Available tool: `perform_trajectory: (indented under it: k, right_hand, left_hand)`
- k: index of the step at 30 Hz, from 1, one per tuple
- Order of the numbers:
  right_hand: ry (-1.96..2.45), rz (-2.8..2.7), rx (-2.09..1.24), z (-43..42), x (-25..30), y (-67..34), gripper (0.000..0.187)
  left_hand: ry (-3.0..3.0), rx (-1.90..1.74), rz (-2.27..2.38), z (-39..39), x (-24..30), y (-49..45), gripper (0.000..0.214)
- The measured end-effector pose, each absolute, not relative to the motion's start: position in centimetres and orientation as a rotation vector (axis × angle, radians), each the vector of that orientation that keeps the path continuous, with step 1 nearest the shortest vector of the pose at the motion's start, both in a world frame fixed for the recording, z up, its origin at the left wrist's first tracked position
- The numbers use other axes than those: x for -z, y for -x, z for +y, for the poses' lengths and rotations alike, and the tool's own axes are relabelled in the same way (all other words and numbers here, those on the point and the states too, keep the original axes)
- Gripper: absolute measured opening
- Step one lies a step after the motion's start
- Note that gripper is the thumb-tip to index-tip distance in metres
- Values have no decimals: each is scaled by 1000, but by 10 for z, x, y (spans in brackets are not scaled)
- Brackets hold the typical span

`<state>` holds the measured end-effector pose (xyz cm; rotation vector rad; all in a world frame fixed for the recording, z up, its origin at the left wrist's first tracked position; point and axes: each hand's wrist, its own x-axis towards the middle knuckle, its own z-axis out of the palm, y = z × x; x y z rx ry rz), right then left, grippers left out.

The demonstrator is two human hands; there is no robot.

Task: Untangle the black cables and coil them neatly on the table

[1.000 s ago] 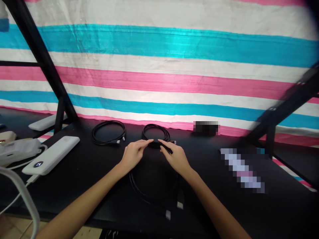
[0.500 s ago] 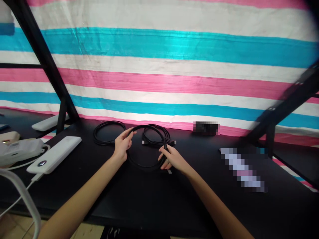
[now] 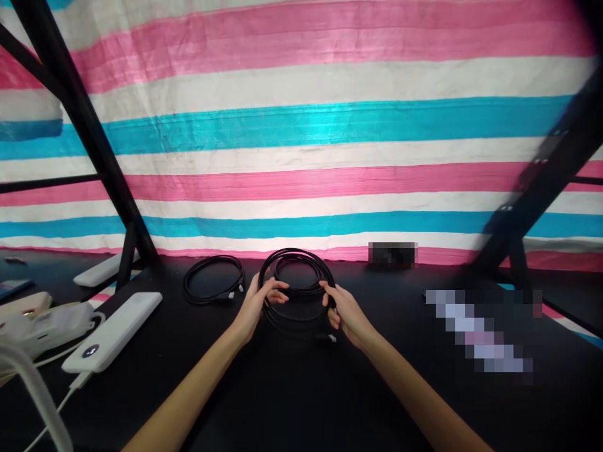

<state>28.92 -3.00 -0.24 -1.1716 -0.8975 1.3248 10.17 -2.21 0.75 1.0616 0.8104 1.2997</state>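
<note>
Both of my hands hold one coiled black cable (image 3: 296,256) upright above the black table (image 3: 292,389). My left hand (image 3: 258,302) is closed on the coil's left side. My right hand (image 3: 347,312) is closed on its right side, where a small silver plug hangs below the fingers. Behind the held coil lies a second coiled black cable (image 3: 301,282), partly hidden by it. A third coiled black cable (image 3: 213,287) lies flat to the left, clear of my hands.
A white power bank (image 3: 113,331) with a white lead lies at the left, with another white bar (image 3: 100,270) behind a black frame leg (image 3: 127,258). A striped pink, white and blue cloth (image 3: 301,157) hangs behind. Blurred patches sit at right.
The loose cable that lay near the table's front edge has been gathered into a coil and lifted. My hands have drawn closer together on it, and the view has tilted upward.
</note>
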Motion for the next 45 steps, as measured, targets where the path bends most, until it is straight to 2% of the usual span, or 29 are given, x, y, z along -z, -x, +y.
perform_trajectory:
  k: [6, 9, 13, 19, 21, 25, 27, 35, 38, 42, 45]
  right_hand:
    - [1043, -731, -1292, -25, 4, -291, 20]
    - [1084, -847, -1282, -24, 4, -292, 23]
    - [1198, -1081, -1203, -25, 7, -293, 30]
    - [1356, -1334, -893, -20, 15, -299, 34]
    - [1365, -1293, -1002, -21, 15, -298, 32]
    - [1356, -1126, -1434, -29, 10, -290, 32]
    - [1347, -1098, -1508, -34, 7, -287, 33]
    - [1197, -1127, -1369, -34, 4, -284, 36]
    - [1154, -1110, -1319, -29, 6, -287, 42]
    - [1102, -1084, -1272, -22, 11, -289, 47]
    - [1108, -1057, -1262, -16, 16, -288, 49]
  left_hand:
    - [-1233, -810, 832, -36, 16, -123, 49]
    - [-1222, -730, 815, -38, 25, -129, 54]
    - [-1144, -856, 874, -31, 21, -124, 52]
    - [-1107, -999, 881, -26, 9, -113, 41]
    - [-1088, -1006, 849, -27, 8, -113, 39]
    - [-1069, -987, 785, -28, 10, -113, 37]
    - [-1063, -992, 757, -27, 12, -113, 37]
    - [-983, -988, 706, -29, 14, -117, 42]
    - [-895, -1010, 685, -32, 9, -117, 32]
    - [-746, -1014, 645, -32, 3, -118, 8]
    - [-635, -1028, 641, -29, 2, -118, 8]
